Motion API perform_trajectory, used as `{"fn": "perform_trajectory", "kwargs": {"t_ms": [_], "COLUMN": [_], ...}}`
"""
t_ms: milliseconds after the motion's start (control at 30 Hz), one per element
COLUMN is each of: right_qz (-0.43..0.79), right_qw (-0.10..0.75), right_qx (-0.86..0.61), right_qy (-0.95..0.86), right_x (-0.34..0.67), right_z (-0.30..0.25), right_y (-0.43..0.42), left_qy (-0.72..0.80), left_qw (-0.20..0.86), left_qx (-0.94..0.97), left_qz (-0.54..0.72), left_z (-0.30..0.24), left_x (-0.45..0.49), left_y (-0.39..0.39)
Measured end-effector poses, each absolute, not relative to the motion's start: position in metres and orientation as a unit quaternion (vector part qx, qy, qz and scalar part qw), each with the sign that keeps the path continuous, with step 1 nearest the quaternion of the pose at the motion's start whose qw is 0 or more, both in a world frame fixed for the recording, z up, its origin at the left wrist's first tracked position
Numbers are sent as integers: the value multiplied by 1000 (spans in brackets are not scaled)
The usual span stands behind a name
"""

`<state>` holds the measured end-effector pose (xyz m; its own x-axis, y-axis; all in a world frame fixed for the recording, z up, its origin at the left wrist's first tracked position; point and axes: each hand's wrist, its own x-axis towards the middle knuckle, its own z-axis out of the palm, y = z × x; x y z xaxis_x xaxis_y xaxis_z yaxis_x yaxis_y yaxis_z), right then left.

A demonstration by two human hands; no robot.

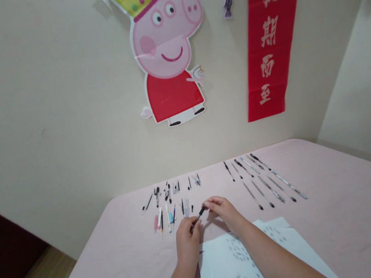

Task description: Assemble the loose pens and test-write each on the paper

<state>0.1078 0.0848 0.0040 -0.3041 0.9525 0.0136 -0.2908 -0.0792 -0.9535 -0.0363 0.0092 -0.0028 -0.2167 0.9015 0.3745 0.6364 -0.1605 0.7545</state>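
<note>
Over the pink cloth point(120, 260), left hand point(187, 238) and right hand point(223, 211) pinch a pen point(202, 211), its long axis slanting away rightward.

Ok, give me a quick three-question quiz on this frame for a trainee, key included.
1. Fill in: the left hand and the right hand both hold the same ____.
2. True or false: the papers are blank.
3. Where do the pens in two slanted rows lie? A) on the papers; B) to the right of the hands; C) beneath the left hand.

Key: 1. black-and-grey pen. 2. False: they bear writing. 3. B.
</note>
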Motion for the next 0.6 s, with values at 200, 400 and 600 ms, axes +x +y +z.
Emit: {"fn": "perform_trajectory", "kwargs": {"t_ms": [200, 400, 600], "right_qz": [677, 652, 669], "right_qw": [471, 467, 472], "right_qx": [-314, -345, -315], "right_qy": [-470, -487, -480], "right_x": [107, 108, 108], "right_z": [10, 10, 12], "right_y": [79, 80, 79], "left_qy": [632, 637, 633], "left_qw": [146, 149, 150], "left_qx": [605, 603, 604], "left_qz": [463, 457, 461], "left_z": [-3, -2, -3], "left_x": [-36, -35, -36], "left_y": [10, 9, 10]}}
